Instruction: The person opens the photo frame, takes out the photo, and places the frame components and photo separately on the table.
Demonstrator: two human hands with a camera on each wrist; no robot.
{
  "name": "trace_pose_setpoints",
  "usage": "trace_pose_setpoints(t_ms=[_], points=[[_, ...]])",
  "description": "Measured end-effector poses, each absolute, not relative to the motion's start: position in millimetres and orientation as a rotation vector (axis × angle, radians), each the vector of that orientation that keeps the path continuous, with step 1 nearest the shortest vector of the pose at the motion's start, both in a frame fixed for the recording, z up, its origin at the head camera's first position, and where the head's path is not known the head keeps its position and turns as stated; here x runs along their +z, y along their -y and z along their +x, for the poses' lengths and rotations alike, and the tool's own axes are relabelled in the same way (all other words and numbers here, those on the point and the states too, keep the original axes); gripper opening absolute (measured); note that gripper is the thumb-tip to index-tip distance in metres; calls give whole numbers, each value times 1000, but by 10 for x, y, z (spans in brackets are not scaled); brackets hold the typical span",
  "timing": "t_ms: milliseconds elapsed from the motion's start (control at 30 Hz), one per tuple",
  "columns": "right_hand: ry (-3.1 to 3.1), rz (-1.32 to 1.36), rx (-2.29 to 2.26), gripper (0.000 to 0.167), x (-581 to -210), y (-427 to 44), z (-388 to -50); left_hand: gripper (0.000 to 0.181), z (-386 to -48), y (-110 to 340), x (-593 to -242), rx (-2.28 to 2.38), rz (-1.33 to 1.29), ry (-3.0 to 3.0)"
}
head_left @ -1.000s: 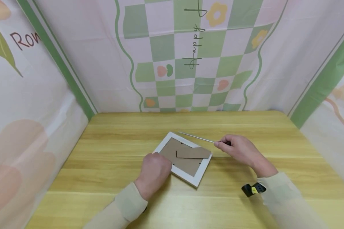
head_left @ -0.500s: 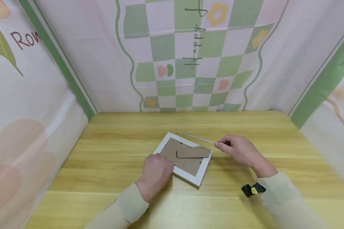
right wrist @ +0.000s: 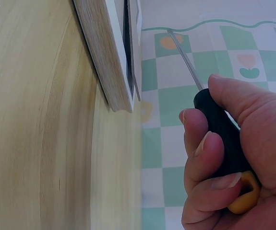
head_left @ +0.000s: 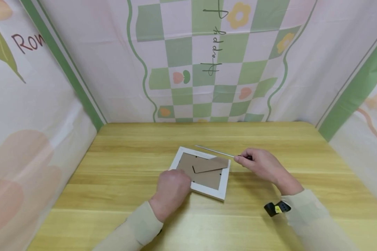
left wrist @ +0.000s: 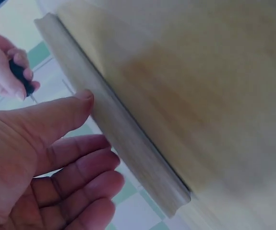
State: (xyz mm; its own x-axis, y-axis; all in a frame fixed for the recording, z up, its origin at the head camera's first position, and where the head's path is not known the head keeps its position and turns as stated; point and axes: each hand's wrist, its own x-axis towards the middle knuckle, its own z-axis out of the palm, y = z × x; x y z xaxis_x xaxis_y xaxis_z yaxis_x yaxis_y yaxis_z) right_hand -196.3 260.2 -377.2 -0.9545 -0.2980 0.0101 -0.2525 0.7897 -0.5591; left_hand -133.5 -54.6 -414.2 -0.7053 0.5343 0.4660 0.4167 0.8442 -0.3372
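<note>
A white picture frame lies face down on the table, its brown backing board and stand flap facing up. My left hand holds the frame at its near left edge. In the left wrist view, the thumb touches the frame's side and the other fingers bend beside it. My right hand grips a screwdriver by its black handle with a yellow end. The thin metal shaft points left, above the frame's far edge and apart from it.
The wood-grain table spreads out around the frame. A patterned cloth with green and white checks hangs behind it, with more cloth on both sides. A black device with a yellow label sits at the right wrist.
The frame has turned counterclockwise on the table, its near corner swinging right. My left hand has shifted slightly right with it. The right hand and screwdriver have barely moved.
</note>
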Motion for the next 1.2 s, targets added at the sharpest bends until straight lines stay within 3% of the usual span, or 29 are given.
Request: trace_pose_setpoints(t_ms=[167,333,400,700,1200], points=[[-2901,-452,-886,41,-3780,-2609,-1961,49,-1394,643,-4087,64,-632,2714],[-2909,-460,-881,39,-3787,-2605,-1962,97,-1500,744,-4071,-33,-630,2872],[-2910,-464,-880,39,-3791,-2599,-1962,107,-1535,762,-4074,-73,-661,2929],[-2910,-468,-876,39,-3796,-2590,-1957,102,-1579,743,-4096,-52,-683,3022],[-2910,-456,-880,40,-3792,-2565,-1955,75,-1438,692,-4133,140,-697,2707]])
